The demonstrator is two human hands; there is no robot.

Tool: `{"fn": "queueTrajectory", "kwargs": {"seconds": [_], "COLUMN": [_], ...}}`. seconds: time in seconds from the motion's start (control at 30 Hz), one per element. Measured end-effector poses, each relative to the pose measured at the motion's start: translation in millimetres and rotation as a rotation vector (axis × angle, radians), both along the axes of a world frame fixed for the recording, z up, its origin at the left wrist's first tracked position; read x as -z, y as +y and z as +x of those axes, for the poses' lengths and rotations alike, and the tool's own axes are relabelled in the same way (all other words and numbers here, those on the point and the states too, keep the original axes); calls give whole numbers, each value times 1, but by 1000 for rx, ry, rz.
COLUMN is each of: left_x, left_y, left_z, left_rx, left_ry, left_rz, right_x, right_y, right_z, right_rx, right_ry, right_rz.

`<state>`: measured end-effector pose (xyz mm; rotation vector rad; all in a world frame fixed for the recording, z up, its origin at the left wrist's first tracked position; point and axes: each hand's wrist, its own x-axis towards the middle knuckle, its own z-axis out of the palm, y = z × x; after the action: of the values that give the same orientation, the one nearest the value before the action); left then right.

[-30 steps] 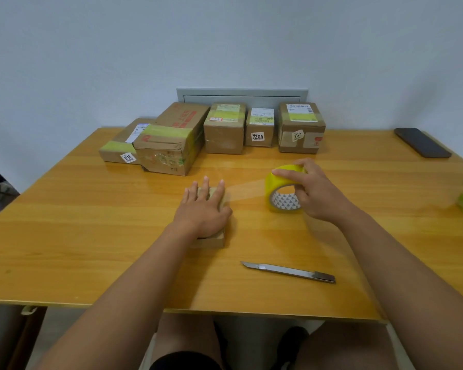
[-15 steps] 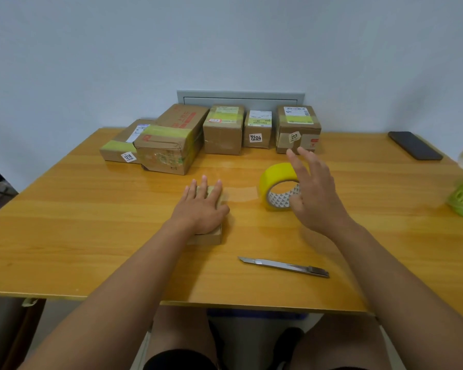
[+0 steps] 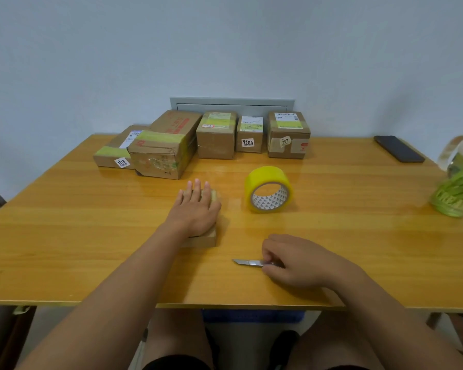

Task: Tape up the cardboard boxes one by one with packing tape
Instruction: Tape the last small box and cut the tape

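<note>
Small box (image 3: 203, 237) sits near the middle of the wooden table (image 3: 64, 236), pinned under the left hand (image 3: 195, 209), which lies flat on top with fingers straight and pointing toward 12 o'clock. Yellow tape (image 3: 213, 195) shows on the box top just past the fingers. At about 3 o'clock from that hand the tape roll (image 3: 269, 188) stands on its edge, with nothing touching it. Down at 5 o'clock from the box, the right hand (image 3: 302, 263) has its fingers curled over the handle end of the box cutter (image 3: 247, 262), which lies flat on the table with its tip pointing to 9 o'clock. Looks like a pinch between thumb and fingers, but the hand covers most of the handle so I can't say exactly.

Along the far edge at 12 o'clock there's a row of five taped boxes (image 3: 217, 137). A dark phone (image 3: 398, 149) lies at 2 o'clock, and a green bottle (image 3: 457, 188), kinda blurry, stands at the right edge.
</note>
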<state>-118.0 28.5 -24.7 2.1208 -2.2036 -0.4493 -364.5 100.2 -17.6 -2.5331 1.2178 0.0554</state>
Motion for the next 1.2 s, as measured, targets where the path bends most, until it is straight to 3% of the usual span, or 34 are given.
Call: {"fn": "queueTrajectory", "kwargs": {"seconds": [0.13, 0.3, 0.4, 0.57, 0.63, 0.7, 0.83, 1.1, 1.2], "left_x": [2, 4, 4, 5, 7, 7, 6, 7, 6], "left_y": [0, -4, -4, -5, -5, -5, -4, -2, -1], "left_z": [2, 4, 6, 9, 10, 11, 10, 11, 13], "left_rx": [-4, -7, 7, 36, 42, 45, 48, 62, 66], "left_ry": [19, 33, 28, 38, 48, 65, 97, 89, 97], "left_rz": [-16, -26, -21, -39, -49, -58, -68, -80, -101], "right_x": [-9, -22, -27, -28, -24, -18, -7, 6, 15], "right_y": [-7, -34, -55, -85, -90, -89, -80, -75, -75], "right_z": [4, 31, 62, 100, 102, 97, 90, 95, 88], "right_rx": [48, 199, 306, 385, 343, 274, 168, 125, 149], "right_ry": [-103, -735, -1038, -1200, -1192, -1064, -870, -629, -590], "right_rz": [60, -72, 26, 108, 78, -31, -345, -767, -801]}}
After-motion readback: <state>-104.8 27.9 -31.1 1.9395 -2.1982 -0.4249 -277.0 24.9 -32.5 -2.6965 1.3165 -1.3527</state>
